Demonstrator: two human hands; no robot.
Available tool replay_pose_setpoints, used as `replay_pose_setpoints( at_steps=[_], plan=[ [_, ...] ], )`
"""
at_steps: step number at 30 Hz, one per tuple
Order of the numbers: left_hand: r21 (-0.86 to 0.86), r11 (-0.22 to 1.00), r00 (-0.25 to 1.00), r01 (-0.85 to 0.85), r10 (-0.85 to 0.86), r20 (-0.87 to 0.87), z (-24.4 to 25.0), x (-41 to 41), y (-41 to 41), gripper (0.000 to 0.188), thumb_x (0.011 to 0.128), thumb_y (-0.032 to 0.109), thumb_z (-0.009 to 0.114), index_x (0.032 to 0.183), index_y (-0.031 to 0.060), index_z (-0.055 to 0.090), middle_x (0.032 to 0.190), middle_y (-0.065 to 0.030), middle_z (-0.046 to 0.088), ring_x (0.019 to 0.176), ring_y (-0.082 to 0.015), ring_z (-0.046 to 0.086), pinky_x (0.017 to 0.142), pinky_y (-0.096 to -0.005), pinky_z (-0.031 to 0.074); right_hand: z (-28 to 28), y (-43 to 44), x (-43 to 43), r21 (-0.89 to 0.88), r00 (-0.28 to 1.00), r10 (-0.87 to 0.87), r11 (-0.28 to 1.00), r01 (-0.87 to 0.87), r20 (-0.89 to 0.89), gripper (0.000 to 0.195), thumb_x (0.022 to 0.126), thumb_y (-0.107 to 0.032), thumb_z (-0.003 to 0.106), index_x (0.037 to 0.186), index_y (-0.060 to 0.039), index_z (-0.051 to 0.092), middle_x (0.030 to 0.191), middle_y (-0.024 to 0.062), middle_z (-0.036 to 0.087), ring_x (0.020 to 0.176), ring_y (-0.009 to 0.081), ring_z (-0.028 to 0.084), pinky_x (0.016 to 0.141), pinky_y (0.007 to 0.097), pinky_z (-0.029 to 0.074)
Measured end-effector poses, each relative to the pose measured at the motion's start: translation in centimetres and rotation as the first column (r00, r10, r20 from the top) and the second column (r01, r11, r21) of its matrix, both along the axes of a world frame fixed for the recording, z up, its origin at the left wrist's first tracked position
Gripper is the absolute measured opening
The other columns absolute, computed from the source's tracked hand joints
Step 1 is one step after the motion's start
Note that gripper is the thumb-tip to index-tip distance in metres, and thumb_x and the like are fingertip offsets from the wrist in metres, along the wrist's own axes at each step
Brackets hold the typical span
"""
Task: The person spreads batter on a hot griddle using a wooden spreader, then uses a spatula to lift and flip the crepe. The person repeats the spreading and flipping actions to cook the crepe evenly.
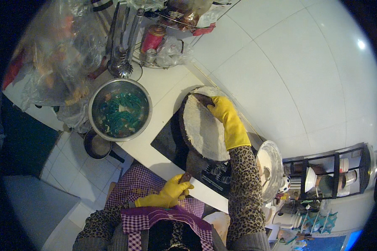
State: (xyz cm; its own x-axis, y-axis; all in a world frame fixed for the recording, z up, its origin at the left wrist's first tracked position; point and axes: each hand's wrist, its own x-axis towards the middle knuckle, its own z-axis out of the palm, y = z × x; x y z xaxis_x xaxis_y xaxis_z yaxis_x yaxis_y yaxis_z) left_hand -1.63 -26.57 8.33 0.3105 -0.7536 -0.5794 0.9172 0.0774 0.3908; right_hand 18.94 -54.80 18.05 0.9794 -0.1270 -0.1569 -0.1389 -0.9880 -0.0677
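A large round griddle [183, 131] stands on a black electric cooktop [166, 138], its top coated with a rough-edged layer of pale batter [204, 135]. My right hand [221, 109], in a yellow rubber glove, grips a flat brown scraper [203, 99] that touches the batter near the far rim. Close to my body, in front of the counter edge, my left hand [172, 192] wears a matching glove. Its fingers are closed on a small brown flat piece [185, 177], mostly hidden by the glove.
A steel bowl [122, 138] of chopped greens is at the left. Beyond it stand steel utensils [124, 67] and a wire rack [157, 66]. Below sits a small saucepan [97, 145]. Right of my sleeve is a metal basin [275, 163] of batter with a ladle [266, 173]. A tiled wall [279, 84] borders the counter.
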Motion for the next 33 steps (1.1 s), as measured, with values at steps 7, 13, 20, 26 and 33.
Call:
replay_pose_setpoints(
  at_steps=[7, 13, 20, 26, 33],
  plan=[
    [-0.037, 0.999, 0.999, -0.034, 0.034, 0.010, 0.1, 0.0, 0.1, 0.026, 0.092, 0.007, 0.055, 0.118, 0.0036, 0.051, 0.090, -0.0122, 0.064, 0.058, -0.0101, 0.052, 0.042, -0.0219, 0.038, 0.0, 1.3, -3.4, -0.011, 0.989, 0.135, 0.991, -0.136, -0.066, 0.021, 0.079, -0.022, 0.066, 0.095, -0.0085, 0.069, 0.086, 0.0199, 0.066, 0.080, 0.0373, 0.064, 0.068, 0.0415, 0.050],
    [-0.061, 0.996, 0.998, -0.062, 0.062, -0.007, 0.0, -0.2, 0.1, 0.026, 0.093, 0.006, 0.054, 0.118, 0.0030, 0.050, 0.091, -0.0136, 0.064, 0.058, -0.0113, 0.051, 0.042, -0.0219, 0.037, -0.1, 1.1, -8.5, 0.004, 0.947, 0.318, 0.948, -0.318, -0.040, 0.021, 0.079, -0.022, 0.063, 0.098, -0.0162, 0.070, 0.091, 0.0168, 0.068, 0.087, 0.0395, 0.063, 0.073, 0.0462, 0.051],
    [-0.049, 0.998, 0.999, -0.043, 0.043, -0.005, 0.6, -0.2, 0.0, 0.025, 0.093, 0.005, 0.053, 0.118, 0.0035, 0.049, 0.090, -0.0126, 0.064, 0.059, -0.0110, 0.051, 0.043, -0.0224, 0.037, 0.6, -0.8, -15.4, 0.063, 0.936, 0.323, 0.946, -0.317, -0.139, 0.022, 0.083, -0.026, 0.061, 0.101, -0.0164, 0.069, 0.092, 0.0173, 0.068, 0.088, 0.0397, 0.063, 0.075, 0.0457, 0.051],
    [-0.036, 0.999, 1.000, -0.023, 0.023, -0.001, 0.8, -0.1, 0.1, 0.025, 0.093, 0.006, 0.053, 0.118, 0.0034, 0.049, 0.091, -0.0124, 0.063, 0.059, -0.0107, 0.051, 0.043, -0.0224, 0.037, 3.1, -6.9, -19.8, 0.165, 0.962, -0.092, 0.977, 0.137, -0.258, 0.030, 0.079, -0.014, 0.067, 0.108, -0.0100, 0.068, 0.094, 0.0147, 0.070, 0.089, 0.0292, 0.067, 0.077, 0.0369, 0.051],
    [-0.045, 0.999, 1.000, -0.018, 0.019, 0.024, 0.2, -0.1, 0.0, 0.028, 0.093, 0.006, 0.054, 0.120, 0.0029, 0.049, 0.091, -0.0136, 0.064, 0.059, -0.0110, 0.052, 0.042, -0.0228, 0.038, 2.6, -12.2, -13.0, -0.207, 0.943, -0.305, 0.922, 0.327, 0.133, 0.036, 0.078, -0.030, 0.064, 0.106, -0.0071, 0.066, 0.101, 0.0216, 0.067, 0.097, 0.0390, 0.062, 0.083, 0.0451, 0.049]
  ],
)
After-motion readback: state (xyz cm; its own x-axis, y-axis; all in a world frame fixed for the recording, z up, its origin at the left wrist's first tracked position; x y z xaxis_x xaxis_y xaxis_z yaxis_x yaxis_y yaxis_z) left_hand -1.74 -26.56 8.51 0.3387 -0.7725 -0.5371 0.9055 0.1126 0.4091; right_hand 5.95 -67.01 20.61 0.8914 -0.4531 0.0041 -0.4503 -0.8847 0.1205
